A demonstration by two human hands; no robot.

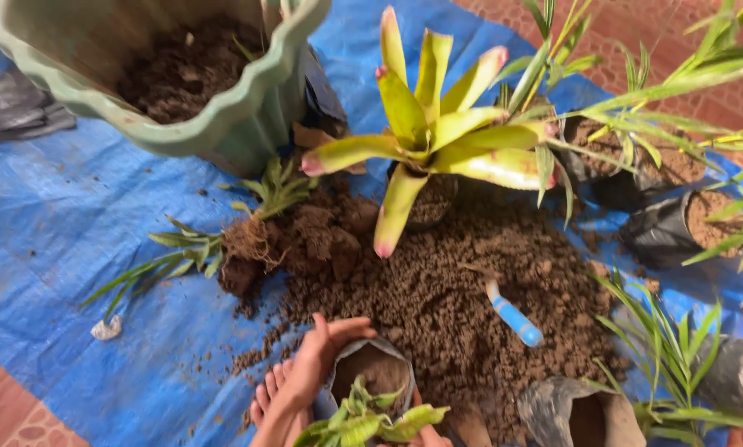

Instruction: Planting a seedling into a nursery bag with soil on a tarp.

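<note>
**Small planting bag with seedling, held at lower centre of frame**

Item: black planting bag (377, 370), part-filled with soil, mouth open toward the camera, standing at the near edge of the soil heap (462, 290). A small leafy seedling (363, 422) lies across its near rim, leaves spreading right and left at the bottom edge of the frame.

Left hand (309, 368): at lower centre-left, pressed to the left wall of the bag. Fingers (347, 329) spread and curved over the far-left rim, touching it; the bag lies directly right of the palm. This is the nearer hand to the bag.

Right hand (428, 434): only a sliver shows at the bottom edge, below the seedling leaves. Whether its fingers are spread or pinching cannot be told.

Trowel (514, 317): blue-and-white handle sticking out of the soil heap, right of the bag and apart from it; long axis runs from upper left to lower right, blade buried at the upper-left end. It lies on the right hand's side.

Surroundings: blue tarp (65, 248) under everything; green scalloped pot (181, 74) with soil, upper left; yellow-green plant with pink leaf tips (438, 124), upper centre; uprooted seedlings (222, 240) left of the heap; more bagged plants (669, 223) along the right; bare toes (268, 389) beside the left wrist.
</note>
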